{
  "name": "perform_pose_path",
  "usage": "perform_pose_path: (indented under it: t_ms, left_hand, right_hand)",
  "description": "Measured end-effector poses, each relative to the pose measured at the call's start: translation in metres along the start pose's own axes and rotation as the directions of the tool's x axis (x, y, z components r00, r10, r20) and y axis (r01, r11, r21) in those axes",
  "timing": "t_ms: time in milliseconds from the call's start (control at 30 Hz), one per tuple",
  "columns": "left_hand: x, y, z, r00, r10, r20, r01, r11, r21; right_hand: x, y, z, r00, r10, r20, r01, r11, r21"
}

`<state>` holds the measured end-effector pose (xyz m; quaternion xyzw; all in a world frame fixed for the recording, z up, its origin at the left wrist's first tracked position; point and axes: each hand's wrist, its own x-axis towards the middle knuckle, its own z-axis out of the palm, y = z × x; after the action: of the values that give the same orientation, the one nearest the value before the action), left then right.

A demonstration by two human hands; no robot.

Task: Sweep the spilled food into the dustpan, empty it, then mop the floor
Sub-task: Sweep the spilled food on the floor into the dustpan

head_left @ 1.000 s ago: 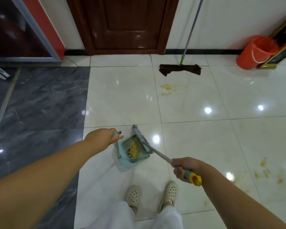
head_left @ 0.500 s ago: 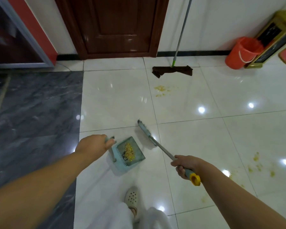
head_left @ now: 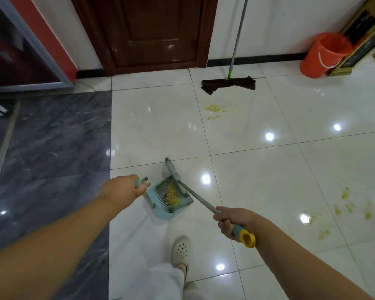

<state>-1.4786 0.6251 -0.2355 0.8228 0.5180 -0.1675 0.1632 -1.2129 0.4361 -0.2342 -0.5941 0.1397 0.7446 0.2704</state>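
My left hand (head_left: 123, 190) grips the top of the upright handle of a teal dustpan (head_left: 160, 210), which holds a heap of yellow food crumbs (head_left: 171, 194). My right hand (head_left: 233, 221) grips the grey broom handle near its yellow end cap. The broom head (head_left: 172, 168) sits at the dustpan's far edge. Yellow spilled food (head_left: 214, 109) lies on the white tiles in front of the mop, and more spilled food (head_left: 344, 207) is scattered at the right. A mop (head_left: 228, 83) with a dark cloth head leans on the far wall.
An orange bucket (head_left: 323, 55) stands by the far wall at the right, beside a gold-framed cabinet (head_left: 364, 33). A dark wooden door (head_left: 152, 31) is straight ahead. Grey marble flooring (head_left: 48, 159) covers the left. My shoe (head_left: 180, 251) is below the dustpan.
I have stepped forward; the broom head has come back against the dustpan's edge after swinging away from it. Both hands keep their grips, and one foot has left the view.
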Motion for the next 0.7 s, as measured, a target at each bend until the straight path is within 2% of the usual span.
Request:
perform_pose_path:
  t_ms: [167, 300, 433, 533, 700]
  left_hand:
    - [-0.025, 0.003, 0.008, 1.000, -0.026, 0.002, 0.026, 0.999, -0.043]
    - [-0.057, -0.004, 0.016, 0.997, -0.059, -0.047, 0.054, 0.993, -0.105]
    - [-0.090, -0.019, 0.023, 0.987, -0.120, -0.106, 0.102, 0.981, -0.165]
    - [-0.110, -0.032, 0.027, 0.978, -0.160, -0.136, 0.133, 0.973, -0.189]
    - [-0.128, -0.055, 0.026, 0.976, -0.151, -0.156, 0.125, 0.979, -0.162]
  right_hand:
    - [-0.011, 0.029, 0.003, 0.997, -0.066, -0.037, 0.067, 0.997, 0.035]
    - [-0.021, 0.052, 0.001, 0.996, -0.080, -0.037, 0.082, 0.995, 0.062]
    - [-0.028, 0.076, -0.005, 0.987, -0.125, -0.100, 0.134, 0.987, 0.091]
    - [-0.032, 0.089, -0.006, 0.989, -0.108, -0.105, 0.121, 0.984, 0.128]
    - [-0.040, 0.110, 0.000, 0.987, -0.053, -0.153, 0.088, 0.970, 0.227]
